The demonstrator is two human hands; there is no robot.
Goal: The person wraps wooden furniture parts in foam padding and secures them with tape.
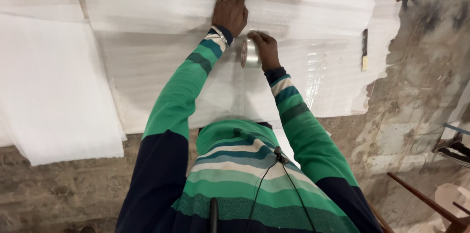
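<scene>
A roll of clear tape [250, 53] is gripped in the right hand [264, 49] and run along the white foam sheet [147, 61]. Just beyond, the left hand [231, 5] is pressed flat and empty on the foam. If that pressure slackens, the tape may wrinkle or stick crooked.

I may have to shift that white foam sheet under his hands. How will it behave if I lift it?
The white foam sheet looks thin and creased, so it is probably floppy and light. Its right edge is ragged, so it may tear easily. The left hand presses it flat, which hints it shifts or springs up.
</scene>
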